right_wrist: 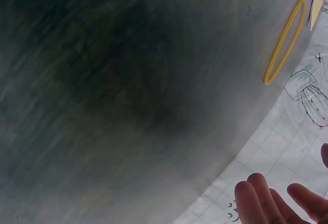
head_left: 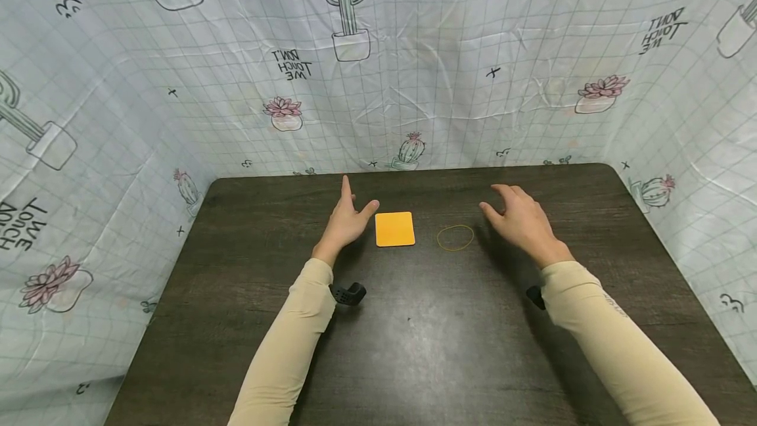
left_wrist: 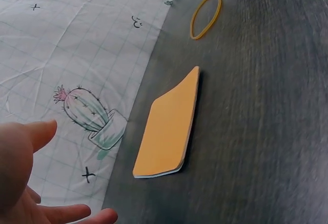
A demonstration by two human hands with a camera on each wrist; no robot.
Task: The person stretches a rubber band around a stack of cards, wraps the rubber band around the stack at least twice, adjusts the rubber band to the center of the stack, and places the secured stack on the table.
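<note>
The orange square has a smooth, matt face like coated card or paper, with a pale cut edge. Right of it, the yellow loop looks like smooth rubber. Under it, the tabletop shows dark wood grain, a satin gloss catching light on the near side. Behind it, the curtain is thin, creased and faintly shiny; cloth or plastic, hard to tell. Nearer than it, the sleeves are matt, smooth cloth, and the black wrist piece resembles plastic.
</note>
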